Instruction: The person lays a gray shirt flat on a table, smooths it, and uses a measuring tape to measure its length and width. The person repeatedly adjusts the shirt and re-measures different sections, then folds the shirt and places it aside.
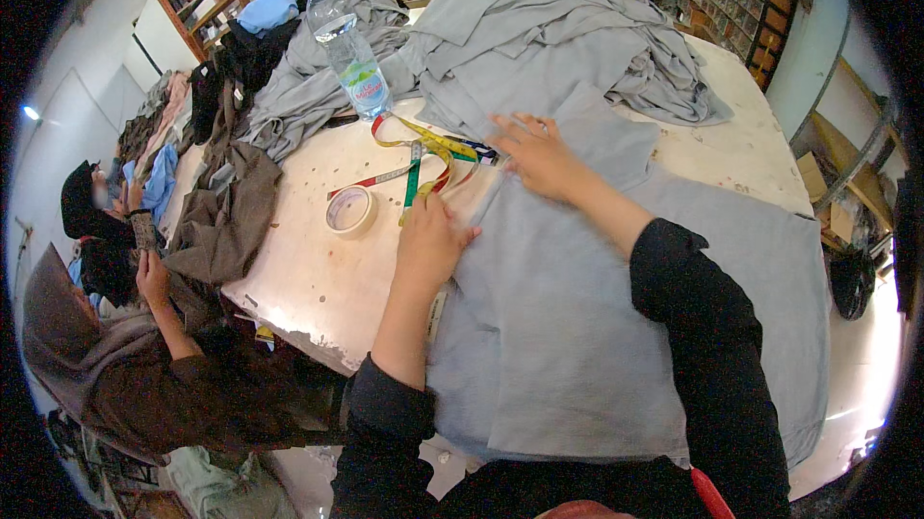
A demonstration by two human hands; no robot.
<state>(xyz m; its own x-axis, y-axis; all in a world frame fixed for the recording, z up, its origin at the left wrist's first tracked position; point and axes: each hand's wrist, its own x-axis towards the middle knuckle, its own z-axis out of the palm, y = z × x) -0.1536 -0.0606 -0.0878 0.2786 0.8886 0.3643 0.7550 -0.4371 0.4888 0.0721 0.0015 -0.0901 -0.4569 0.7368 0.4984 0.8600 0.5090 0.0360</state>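
Pale grey-blue cloth, apparently trousers [577, 317], lies spread before me and hangs over the near table edge. My right hand [538, 158] rests near its top end, fingers spread, palm down. Beside the cloth's left edge is my left hand [429, 241], its fingertips at a loop of the multicoloured tape measure [413, 173]. Whether they grip the tape cannot be told. A roll of masking tape [351, 212] lies left of that hand. Close to my right fingertips, a small dark tool [476, 149] is partly covered by the tape measure. A white label strip [435, 313] shows by my left forearm.
A large heap of grey garments [534, 35] covers the table's far part. Left of it stands a water bottle [350, 50]. A brown garment [224, 216] drapes over the worn tabletop [303, 266]. Two people work at left, the nearer in a brown sleeve [216, 403].
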